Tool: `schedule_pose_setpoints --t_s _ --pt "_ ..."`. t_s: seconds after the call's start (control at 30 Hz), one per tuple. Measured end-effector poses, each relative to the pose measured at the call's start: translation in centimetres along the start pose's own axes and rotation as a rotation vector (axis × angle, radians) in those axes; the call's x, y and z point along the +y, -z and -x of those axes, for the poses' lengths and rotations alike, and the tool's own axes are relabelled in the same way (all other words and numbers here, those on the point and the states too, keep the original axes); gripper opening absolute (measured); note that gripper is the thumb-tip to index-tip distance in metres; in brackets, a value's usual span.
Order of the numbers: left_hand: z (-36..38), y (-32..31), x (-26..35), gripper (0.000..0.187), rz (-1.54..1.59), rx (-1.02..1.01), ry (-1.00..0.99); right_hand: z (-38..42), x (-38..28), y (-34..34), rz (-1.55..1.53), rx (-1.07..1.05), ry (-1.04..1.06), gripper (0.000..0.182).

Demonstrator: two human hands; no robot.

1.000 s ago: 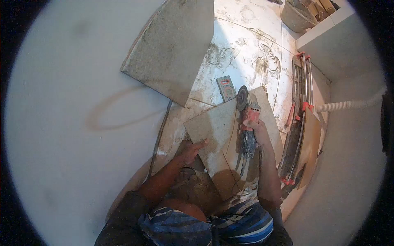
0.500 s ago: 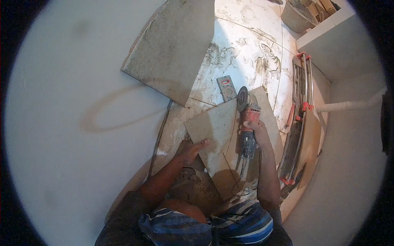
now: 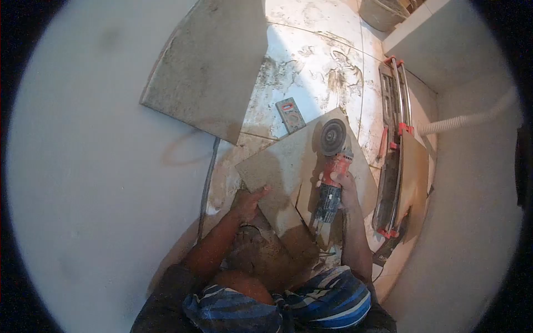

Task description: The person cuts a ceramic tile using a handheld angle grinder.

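Note:
My right hand [image 3: 345, 187] is wrapped around the red and dark body of an angle grinder [image 3: 328, 203]. Its round disc [image 3: 333, 137] faces up towards me, over a greyish-beige floor tile [image 3: 266, 165]. A dark line or gap runs across the tile near its middle. At the tile's left edge, my left hand [image 3: 250, 205] grips with the thumb on top; its other fingers are largely hidden. The tile lies in front of my knees, in striped blue shorts. Beyond its far edge rests a small grey level-like block [image 3: 290, 115] with a red-marked window.
A large tile [image 3: 205, 72] leans against the left wall. On the right lies a tile cutter [image 3: 397, 94] with red fittings and metal rails, beside a brownish tile [image 3: 413, 177]. A corrugated hose [image 3: 449, 127] and a bucket [image 3: 383, 15] stand farther off. Smears mark the white floor.
The grinder has turned so its disc shows face-on instead of nearly edge-on. My left hand keeps hold of the tile. The whole view has shifted slightly.

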State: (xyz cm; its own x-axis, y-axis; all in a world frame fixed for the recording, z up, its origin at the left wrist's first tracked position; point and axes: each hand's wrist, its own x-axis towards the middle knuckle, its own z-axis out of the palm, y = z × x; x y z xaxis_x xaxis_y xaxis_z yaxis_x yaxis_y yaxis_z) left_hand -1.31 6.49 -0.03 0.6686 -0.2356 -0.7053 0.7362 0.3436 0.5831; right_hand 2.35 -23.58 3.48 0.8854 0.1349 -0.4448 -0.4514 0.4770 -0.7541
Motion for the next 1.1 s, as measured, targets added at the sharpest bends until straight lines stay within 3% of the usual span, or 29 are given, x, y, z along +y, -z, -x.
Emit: schedule_pose_setpoints --t_s 0.1,0.37,0.47,0.6,0.7,0.8,0.93,1.1 --pt "-0.8 1.6 -1.2 0.062 0.083 -0.054 -0.012 2.5 -0.6 0.5 -0.129 0.007 0.017 0.049" --pt "3.5 -0.5 2.0 0.051 0.224 -0.189 -0.107 10.3 0.0 3.6 -0.343 -0.178 0.063 0.057" --pt "3.8 -0.6 2.5 0.059 0.140 -0.123 -0.126 13.4 -0.4 4.9 -0.317 -0.153 0.058 0.060" --pt "5.0 -5.1 6.1 0.059 0.086 -0.119 -0.179 16.9 -0.7 5.8 -0.272 -0.113 0.035 0.064" --pt "3.7 -7.7 7.7 0.055 -0.007 -0.090 -0.167 18.9 -0.9 6.1 -0.196 -0.044 0.017 0.057" --pt "3.2 -10.8 8.9 0.050 0.051 -0.236 -0.164 20.9 -0.3 6.6 -0.077 -0.087 -0.019 0.035" --pt "3.2 -13.7 9.2 0.047 -0.044 -0.267 -0.088 23.5 0.7 6.5 -0.094 -0.175 -0.027 0.036" --pt "3.5 -15.7 8.2 0.049 -0.099 -0.273 -0.040 25.5 2.5 6.3 -0.132 -0.113 -0.066 0.037"
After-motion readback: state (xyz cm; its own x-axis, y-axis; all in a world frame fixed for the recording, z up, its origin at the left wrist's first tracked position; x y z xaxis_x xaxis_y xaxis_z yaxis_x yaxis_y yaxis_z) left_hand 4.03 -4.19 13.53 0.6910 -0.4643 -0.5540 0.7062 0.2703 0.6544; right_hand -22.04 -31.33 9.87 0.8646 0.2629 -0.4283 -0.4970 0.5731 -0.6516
